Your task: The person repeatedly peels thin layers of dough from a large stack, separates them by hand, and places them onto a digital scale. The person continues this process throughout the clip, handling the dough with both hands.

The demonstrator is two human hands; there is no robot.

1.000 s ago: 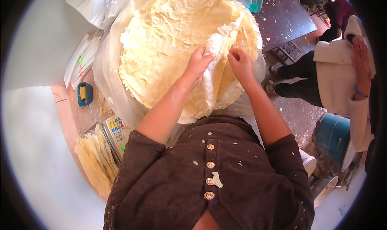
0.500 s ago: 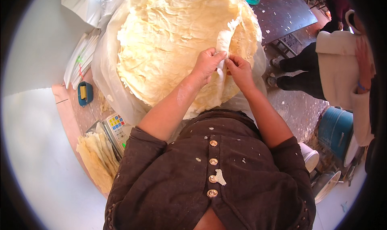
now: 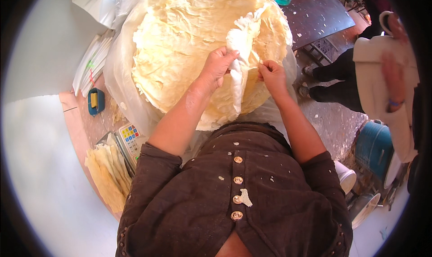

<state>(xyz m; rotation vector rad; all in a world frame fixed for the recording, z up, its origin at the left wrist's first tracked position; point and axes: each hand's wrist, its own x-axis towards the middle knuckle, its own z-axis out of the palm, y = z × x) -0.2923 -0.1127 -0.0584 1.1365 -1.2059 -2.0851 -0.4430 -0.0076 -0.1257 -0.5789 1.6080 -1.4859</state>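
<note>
A wide round stack of thin, pale yellow dough sheets point(image 3: 180, 45) lies in front of me, its rim ragged and flaky. Along its right part a gathered, whitish fold of thin dough sheet point(image 3: 242, 40) stands up, running from the far right down toward me. My left hand point(image 3: 216, 67) is closed, thumb and fingers pinching the left side of this fold. On its other side, my right hand point(image 3: 272, 78) pinches a thin edge of the same sheet between its fingertips. The sheet spans the gap between both hands.
Clear plastic wrap point(image 3: 118, 77) surrounds the stack. To the left sit a small blue container point(image 3: 96, 105), a scale keypad point(image 3: 130, 137) and folded dry sheets point(image 3: 108, 171). A person in a light top point(image 3: 373, 54) stands at right, near a blue bucket point(image 3: 374, 144).
My hands have moved apart, the left one leftward and slightly away from me, the right one slightly rightward. The fold between them has spread wider. The other person's hand has moved.
</note>
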